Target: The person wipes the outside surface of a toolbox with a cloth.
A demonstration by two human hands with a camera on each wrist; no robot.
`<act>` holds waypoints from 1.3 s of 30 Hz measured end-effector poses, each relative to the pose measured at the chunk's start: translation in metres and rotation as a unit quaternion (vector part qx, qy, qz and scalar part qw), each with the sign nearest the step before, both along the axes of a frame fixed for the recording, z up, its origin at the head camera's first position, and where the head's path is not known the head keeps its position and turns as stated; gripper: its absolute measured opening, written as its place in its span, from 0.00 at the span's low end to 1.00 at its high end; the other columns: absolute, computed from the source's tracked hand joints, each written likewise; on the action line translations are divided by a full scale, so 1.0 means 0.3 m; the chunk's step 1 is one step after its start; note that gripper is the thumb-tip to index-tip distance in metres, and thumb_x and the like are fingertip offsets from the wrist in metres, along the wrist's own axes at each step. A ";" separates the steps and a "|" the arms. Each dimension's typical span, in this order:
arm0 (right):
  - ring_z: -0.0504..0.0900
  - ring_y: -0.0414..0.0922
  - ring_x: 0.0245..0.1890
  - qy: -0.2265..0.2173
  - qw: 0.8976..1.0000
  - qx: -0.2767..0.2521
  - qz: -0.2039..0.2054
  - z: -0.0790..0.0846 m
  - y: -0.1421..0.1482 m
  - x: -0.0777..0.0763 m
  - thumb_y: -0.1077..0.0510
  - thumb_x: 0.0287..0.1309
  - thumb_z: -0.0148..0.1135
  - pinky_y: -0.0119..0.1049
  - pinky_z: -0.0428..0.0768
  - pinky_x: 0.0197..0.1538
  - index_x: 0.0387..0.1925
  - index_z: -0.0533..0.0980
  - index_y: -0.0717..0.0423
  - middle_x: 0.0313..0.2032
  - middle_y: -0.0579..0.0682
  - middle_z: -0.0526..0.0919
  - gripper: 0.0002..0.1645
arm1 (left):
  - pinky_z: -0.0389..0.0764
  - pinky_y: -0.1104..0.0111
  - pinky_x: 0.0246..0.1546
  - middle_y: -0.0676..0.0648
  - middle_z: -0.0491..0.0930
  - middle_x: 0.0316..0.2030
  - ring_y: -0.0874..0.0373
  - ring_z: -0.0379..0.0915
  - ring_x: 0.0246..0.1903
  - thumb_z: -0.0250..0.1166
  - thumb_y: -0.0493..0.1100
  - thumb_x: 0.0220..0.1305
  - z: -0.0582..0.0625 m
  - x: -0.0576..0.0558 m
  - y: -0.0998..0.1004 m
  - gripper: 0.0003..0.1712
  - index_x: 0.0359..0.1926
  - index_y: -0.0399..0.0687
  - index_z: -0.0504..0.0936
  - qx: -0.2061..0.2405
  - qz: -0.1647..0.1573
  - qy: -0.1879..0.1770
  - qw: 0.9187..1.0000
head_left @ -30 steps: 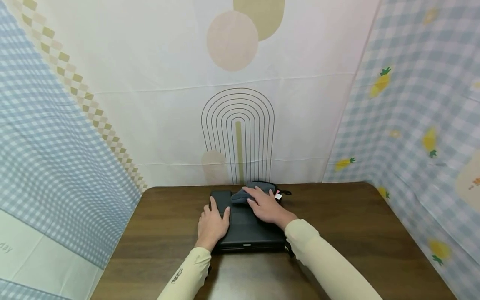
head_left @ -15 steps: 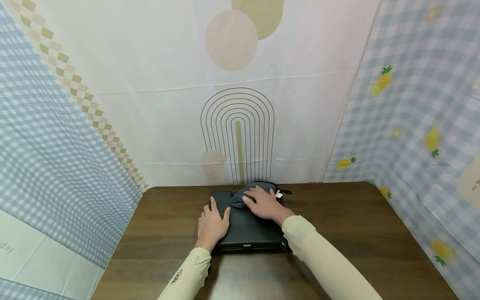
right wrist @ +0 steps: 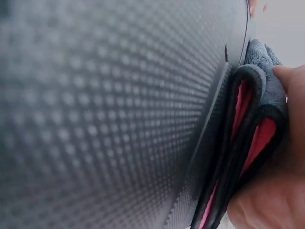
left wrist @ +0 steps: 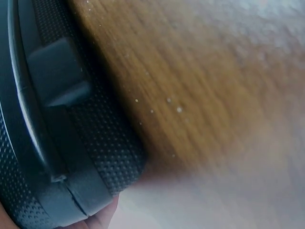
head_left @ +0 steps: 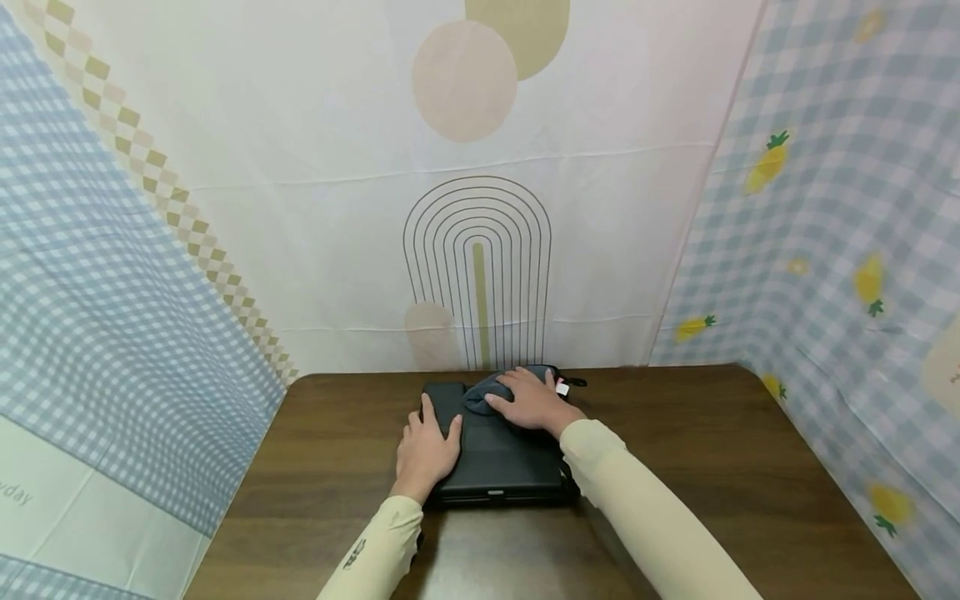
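A black hard case (head_left: 510,462) lies flat on the table, its small front latch (head_left: 496,492) facing me. My left hand (head_left: 426,450) holds its left edge, thumb on top and fingers over the side. On the far right part of the lid, my right hand (head_left: 531,400) holds a grey cloth (head_left: 483,395) down. In the right wrist view the cloth (right wrist: 267,81) is folded, with pink inner faces and black edging, between the hand and the case's dotted surface (right wrist: 119,114). A blocky tab (left wrist: 59,71) shows on the case's side in the left wrist view.
The brown wooden table (head_left: 322,467) extends on both sides of the case. Behind it hangs a white printed cloth (head_left: 337,267), with checked cloths at the left (head_left: 150,283) and right (head_left: 810,217). The cloth's black loop (head_left: 576,382) sticks out to the right.
My right hand has shifted slightly across the lid with the cloth under it, which bunches differently near the thumb. The left hand and the case stay in place.
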State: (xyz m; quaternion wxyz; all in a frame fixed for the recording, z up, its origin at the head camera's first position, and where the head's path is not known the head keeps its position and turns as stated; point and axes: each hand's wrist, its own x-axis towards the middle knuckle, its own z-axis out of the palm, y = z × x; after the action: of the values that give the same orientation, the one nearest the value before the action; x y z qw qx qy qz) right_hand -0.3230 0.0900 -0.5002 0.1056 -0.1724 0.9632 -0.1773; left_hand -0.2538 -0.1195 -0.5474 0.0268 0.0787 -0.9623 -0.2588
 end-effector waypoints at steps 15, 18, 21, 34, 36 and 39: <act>0.60 0.57 0.75 -0.010 0.999 0.014 -0.043 -0.031 0.041 -0.095 0.30 0.73 0.36 0.70 0.46 0.73 0.74 0.63 0.44 0.74 0.53 0.64 0.39 | 0.73 0.43 0.59 0.29 0.62 0.69 0.34 0.66 0.65 0.47 0.70 0.71 0.005 0.009 0.010 0.49 0.81 0.52 0.43 0.003 0.009 0.004 1.000; 0.59 0.58 0.75 -0.016 0.999 0.016 -0.043 -0.037 0.042 -0.104 0.29 0.72 0.36 0.69 0.47 0.73 0.75 0.62 0.44 0.74 0.54 0.63 0.40 | 0.72 0.43 0.59 0.29 0.63 0.69 0.33 0.66 0.65 0.48 0.70 0.71 0.004 0.007 0.010 0.48 0.81 0.52 0.43 0.005 0.013 0.005 1.000; 0.59 0.58 0.76 -0.023 0.999 0.015 -0.041 -0.035 0.042 -0.108 0.28 0.72 0.36 0.69 0.47 0.73 0.75 0.61 0.43 0.75 0.54 0.62 0.40 | 0.72 0.43 0.59 0.30 0.63 0.69 0.33 0.66 0.65 0.47 0.70 0.71 0.005 0.005 0.009 0.48 0.81 0.53 0.43 0.005 0.018 0.001 1.000; 0.56 0.58 0.76 -0.017 0.999 -0.005 -0.039 -0.044 0.094 -0.105 0.25 0.69 0.35 0.66 0.50 0.74 0.76 0.60 0.42 0.75 0.55 0.61 0.43 | 0.74 0.44 0.57 0.30 0.66 0.68 0.35 0.70 0.61 0.48 0.67 0.73 0.003 0.010 0.010 0.44 0.80 0.56 0.45 0.019 0.030 0.009 0.999; 0.56 0.59 0.76 -0.021 0.999 -0.012 -0.044 -0.046 0.106 -0.103 0.25 0.69 0.35 0.66 0.51 0.73 0.76 0.60 0.42 0.75 0.55 0.60 0.44 | 0.74 0.44 0.56 0.30 0.66 0.67 0.35 0.70 0.61 0.48 0.67 0.73 0.001 0.010 0.009 0.44 0.80 0.56 0.45 0.018 0.032 0.009 0.999; 0.56 0.60 0.76 -0.024 0.998 -0.027 -0.056 -0.049 0.125 -0.100 0.24 0.69 0.35 0.66 0.53 0.72 0.76 0.59 0.43 0.75 0.56 0.60 0.45 | 0.75 0.44 0.55 0.30 0.67 0.67 0.35 0.70 0.60 0.47 0.68 0.73 0.000 0.009 0.006 0.44 0.80 0.57 0.46 0.017 0.035 0.009 0.999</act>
State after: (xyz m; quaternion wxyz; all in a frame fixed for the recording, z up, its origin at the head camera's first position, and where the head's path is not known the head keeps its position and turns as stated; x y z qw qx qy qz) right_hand -0.3531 0.1274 -0.5150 0.1143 -0.1170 0.9633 -0.2127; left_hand -0.2511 -0.1177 -0.5473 0.0431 0.1105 -0.9542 -0.2745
